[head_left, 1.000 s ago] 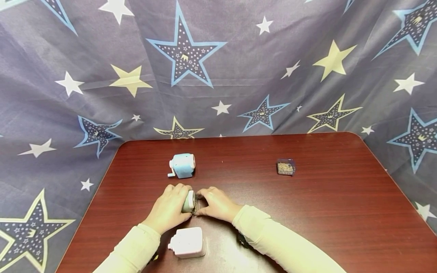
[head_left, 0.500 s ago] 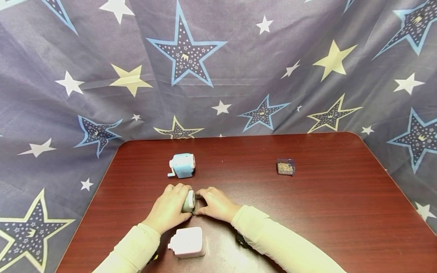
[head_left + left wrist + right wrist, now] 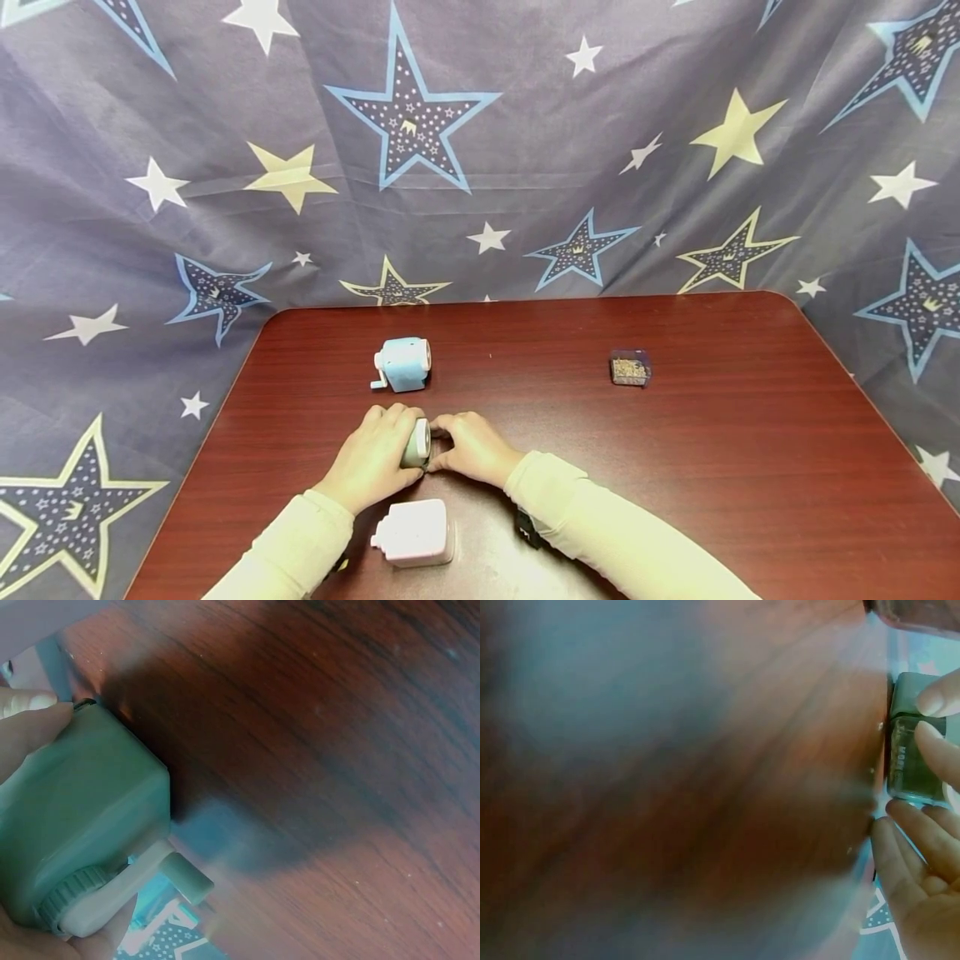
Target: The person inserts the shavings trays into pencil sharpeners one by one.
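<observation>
A green crank pencil sharpener point(image 3: 414, 448) stands on the table, and my left hand point(image 3: 371, 460) grips its body from above and the left. Its pale crank point(image 3: 124, 889) and ribbed knob show in the left wrist view. My right hand point(image 3: 476, 450) is at the sharpener's right side, thumb and fingers on either side of the dark see-through shavings drawer point(image 3: 915, 761), pinching it. In the right wrist view the drawer sits against the green body. Part of it is hidden by the fingers, so how deep it sits is unclear.
Nearer me stands a pink-white sharpener point(image 3: 416, 533). Behind the hands is a light blue crank sharpener point(image 3: 405, 363). A small clear drawer point(image 3: 630, 368) holding shavings lies at the back right of the reddish-brown table point(image 3: 712, 433). A star-patterned cloth point(image 3: 525, 167) hangs behind.
The right hand has edged slightly left towards the sharpener, and less of the drawer shows between hand and body. The left hand keeps its grip in place.
</observation>
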Motion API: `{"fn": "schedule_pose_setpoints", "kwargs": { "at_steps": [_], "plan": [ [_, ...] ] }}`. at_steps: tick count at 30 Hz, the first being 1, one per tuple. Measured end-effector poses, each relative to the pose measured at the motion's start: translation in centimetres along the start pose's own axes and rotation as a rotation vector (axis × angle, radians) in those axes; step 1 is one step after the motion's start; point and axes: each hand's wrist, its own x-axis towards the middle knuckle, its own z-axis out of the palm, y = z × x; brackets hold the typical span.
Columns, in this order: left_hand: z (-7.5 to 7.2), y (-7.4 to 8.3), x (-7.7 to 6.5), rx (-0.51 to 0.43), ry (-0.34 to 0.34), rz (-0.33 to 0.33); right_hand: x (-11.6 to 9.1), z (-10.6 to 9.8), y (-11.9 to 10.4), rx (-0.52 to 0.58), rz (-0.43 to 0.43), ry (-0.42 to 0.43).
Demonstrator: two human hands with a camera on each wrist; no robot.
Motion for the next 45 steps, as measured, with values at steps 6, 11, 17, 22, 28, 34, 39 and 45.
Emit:
{"fn": "schedule_pose_setpoints", "kwargs": {
  "at_steps": [6, 11, 17, 22, 28, 34, 39, 45],
  "plan": [
    [-0.1, 0.1, 0.1, -0.003, 0.001, 0.008, 0.1, 0.2, -0.1, 0.018, 0.013, 0.015],
    [0.0, 0.1, 0.2, -0.004, 0.01, 0.019, 0.1, 0.2, -0.1, 0.025, 0.032, 0.015],
    [-0.1, 0.1, 0.2, -0.012, 0.015, 0.027, 0.0, 0.1, -0.2, 0.034, 0.037, 0.005],
    [-0.2, 0.0, 0.3, -0.013, -0.013, 0.015, 0.0, 0.0, -0.3, 0.061, 0.038, -0.009],
    [-0.4, 0.0, 0.4, -0.032, -0.034, -0.009, -0.1, -0.2, 0.1, 0.132, 0.042, -0.024],
    [-0.7, 0.1, 0.4, -0.088, -0.036, -0.034, -0.9, -0.7, 0.5, 0.227, 0.044, -0.025],
    [-0.9, 0.1, 0.7, -0.057, -0.015, -0.022, -1.6, -1.7, 0.6, 0.261, 0.065, -0.021],
    [-1.4, 0.4, 0.8, 0.007, -0.039, -0.026, -2.1, -3.1, 1.2, 0.262, 0.08, -0.01]
  ]
}}
